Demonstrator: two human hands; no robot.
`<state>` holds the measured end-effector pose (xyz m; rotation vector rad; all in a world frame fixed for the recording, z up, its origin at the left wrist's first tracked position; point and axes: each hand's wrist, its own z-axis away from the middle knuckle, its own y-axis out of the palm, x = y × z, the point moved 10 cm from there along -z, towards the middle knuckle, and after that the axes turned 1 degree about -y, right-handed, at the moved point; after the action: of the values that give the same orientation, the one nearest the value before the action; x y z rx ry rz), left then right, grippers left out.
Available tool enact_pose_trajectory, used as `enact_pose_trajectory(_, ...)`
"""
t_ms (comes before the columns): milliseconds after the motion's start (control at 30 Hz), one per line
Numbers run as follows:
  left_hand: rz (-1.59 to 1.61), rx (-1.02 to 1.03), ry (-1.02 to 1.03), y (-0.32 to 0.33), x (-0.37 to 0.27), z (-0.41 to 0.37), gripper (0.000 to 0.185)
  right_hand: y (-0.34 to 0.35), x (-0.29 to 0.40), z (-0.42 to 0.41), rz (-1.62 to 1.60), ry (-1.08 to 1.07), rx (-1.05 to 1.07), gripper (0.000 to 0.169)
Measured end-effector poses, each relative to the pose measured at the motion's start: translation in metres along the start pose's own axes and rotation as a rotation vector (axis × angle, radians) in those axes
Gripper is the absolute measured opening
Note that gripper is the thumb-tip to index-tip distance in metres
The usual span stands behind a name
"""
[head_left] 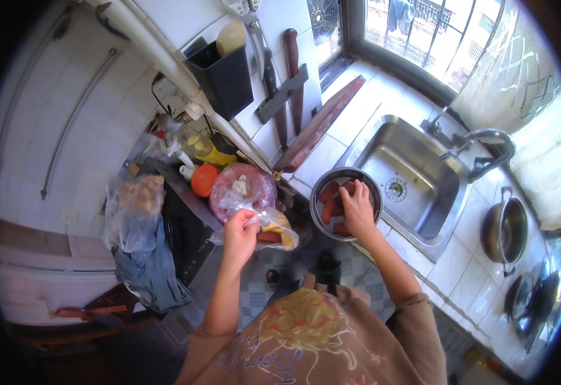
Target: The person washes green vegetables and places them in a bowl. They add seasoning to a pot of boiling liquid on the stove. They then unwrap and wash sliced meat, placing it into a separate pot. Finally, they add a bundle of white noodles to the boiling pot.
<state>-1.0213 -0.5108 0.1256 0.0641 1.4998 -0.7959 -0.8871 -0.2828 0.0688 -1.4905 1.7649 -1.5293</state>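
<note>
My left hand point(242, 228) pinches the gathered top of a clear plastic bag point(287, 235) with yellow and reddish-brown contents. The bag hangs left of a round metal pot point(315, 211) at the counter's edge. Inside the pot lie several reddish-orange food pieces point(327, 209), possibly carrot. My right hand point(356, 204) reaches down into the pot, its fingertips at the pieces; whether it grips one is hidden by the hand.
A steel sink point(405, 144) with a faucet point(490, 144) lies right of the pot. A steel pan point(504, 231) stands farther right. Knives point(294, 72) hang on the wall above a chopping board point(326, 122). A pink plastic bag point(227, 197) and an orange lid point(204, 181) sit at left.
</note>
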Motion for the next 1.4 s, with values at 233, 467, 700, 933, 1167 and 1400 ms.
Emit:
enact_pose_trajectory(233, 0.178, 0.019, -0.081, 0.002, 0.016, 0.004, 0.007, -0.036, 0.135, 0.016, -1.014, -0.286, 0.396, 0.018)
enact_pose_trajectory(467, 0.068, 0.150, 0.003, 0.033, -0.019, 0.030, 0.006, 0.085, 0.194, 0.055, -0.483, -0.469, 0.583, 0.017)
enact_pose_trajectory(700, 0.086, 0.147, 0.008, 0.030, -0.002, 0.029, 0.004, 0.057, 0.221, 0.063, -0.363, -0.681, 0.509, 0.016)
enact_pose_trajectory(933, 0.095, 0.138, -0.054, 0.023, 0.011, 0.024, 0.008, 0.089, 0.192, 0.069, -0.453, -0.561, 0.736, 0.013)
enact_pose_trajectory(1167, 0.294, 0.251, -0.149, 0.057, 0.023, 0.024, 0.010, 0.007, 0.159, 0.067, -0.428, -0.571, 0.554, 0.015)
enact_pose_trajectory(1400, 0.237, 0.185, -0.180, 0.053, 0.026, 0.010, 0.006, -0.069, 0.097, 0.035, -0.926, -0.357, 0.061, 0.028)
